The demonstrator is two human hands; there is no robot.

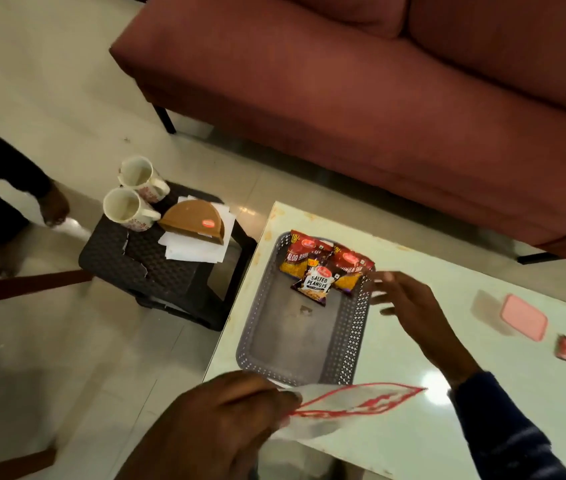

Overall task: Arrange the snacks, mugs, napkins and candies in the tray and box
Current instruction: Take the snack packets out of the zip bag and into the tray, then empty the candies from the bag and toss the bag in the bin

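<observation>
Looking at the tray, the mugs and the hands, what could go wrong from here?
1. The two mugs stand at the far edge of the dark stool, whose top looks cracked; they may tip when lifted.
2. The left hand pinches a thin bag over the tray; it could catch the rim.

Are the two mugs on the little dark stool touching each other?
Cannot tell. In the head view the near mug overlaps the far mug, hiding any gap.

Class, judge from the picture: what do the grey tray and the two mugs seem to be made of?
Grey tray: probably moulded plastic, matte, given its perforated lattice walls. Two mugs: likely glazed ceramic, as they are glossy white with thick rims and a printed pattern.
</observation>
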